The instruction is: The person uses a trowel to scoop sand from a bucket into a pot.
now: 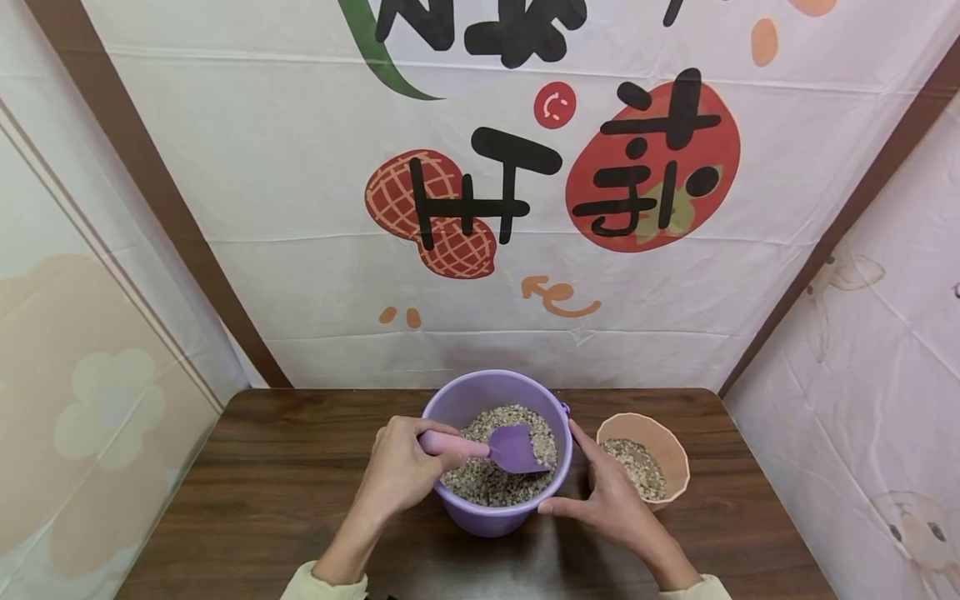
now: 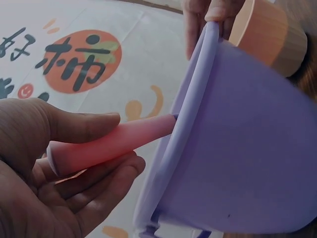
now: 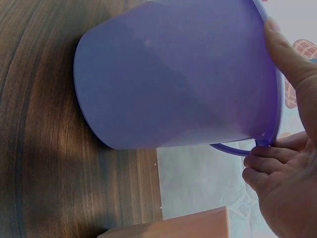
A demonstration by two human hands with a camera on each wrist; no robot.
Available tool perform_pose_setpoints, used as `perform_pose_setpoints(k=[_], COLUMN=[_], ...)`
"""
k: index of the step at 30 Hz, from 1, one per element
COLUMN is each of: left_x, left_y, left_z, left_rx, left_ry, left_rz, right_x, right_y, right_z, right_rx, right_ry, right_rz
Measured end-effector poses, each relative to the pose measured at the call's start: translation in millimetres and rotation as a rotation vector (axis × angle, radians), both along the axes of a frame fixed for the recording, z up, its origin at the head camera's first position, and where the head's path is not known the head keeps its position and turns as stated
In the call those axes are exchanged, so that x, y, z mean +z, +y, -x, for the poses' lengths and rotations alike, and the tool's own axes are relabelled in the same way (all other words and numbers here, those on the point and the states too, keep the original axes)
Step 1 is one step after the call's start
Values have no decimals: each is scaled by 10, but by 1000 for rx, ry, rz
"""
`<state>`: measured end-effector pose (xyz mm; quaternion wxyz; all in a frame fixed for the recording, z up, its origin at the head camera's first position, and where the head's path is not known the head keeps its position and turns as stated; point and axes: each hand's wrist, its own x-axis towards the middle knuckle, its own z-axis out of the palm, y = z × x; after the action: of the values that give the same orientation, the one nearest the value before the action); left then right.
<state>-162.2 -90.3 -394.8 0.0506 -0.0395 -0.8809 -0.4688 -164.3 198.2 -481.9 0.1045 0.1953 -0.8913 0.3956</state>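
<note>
My left hand [image 1: 401,467] grips the pink handle [image 2: 114,144] of a toy shovel with a purple blade [image 1: 516,450]. The blade is inside the mouth of a purple bucket [image 1: 487,523], over a bed of small mixed gravel [image 1: 487,487]; whether its edge touches the gravel I cannot tell. Spread around the bucket's right side, my right hand [image 1: 618,504] touches the rim with its thumb [image 3: 285,52] and fingers, close to the purple bail handle [image 3: 230,149]. The bucket stands upright on the table.
A peach-coloured faceted bowl [image 1: 678,462] holding similar gravel stands just right of the bucket, behind my right hand. The dark wooden table [image 1: 285,475] ends at a printed white cloth [image 1: 322,275] at the back, with more cloth on both sides.
</note>
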Motion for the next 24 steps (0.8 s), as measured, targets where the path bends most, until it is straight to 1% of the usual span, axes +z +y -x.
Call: perform_pose_setpoints(k=[5,9,18,24], left_x=[-37,-65,-104,-133], left_y=[51,69,94,102], left_z=[29,38,65,98], left_rx=[-1,5,24,30], left_ry=[41,46,63,59], left_rz=[-26,-52,-12,-22], right_x=[5,19,15,13], right_y=[-4,-1,3,5], right_z=[1,-1,3,-1], right_rx=[15,9,0,-2], right_ry=[0,-12,-22,-31], right_rz=[12,12,12,17])
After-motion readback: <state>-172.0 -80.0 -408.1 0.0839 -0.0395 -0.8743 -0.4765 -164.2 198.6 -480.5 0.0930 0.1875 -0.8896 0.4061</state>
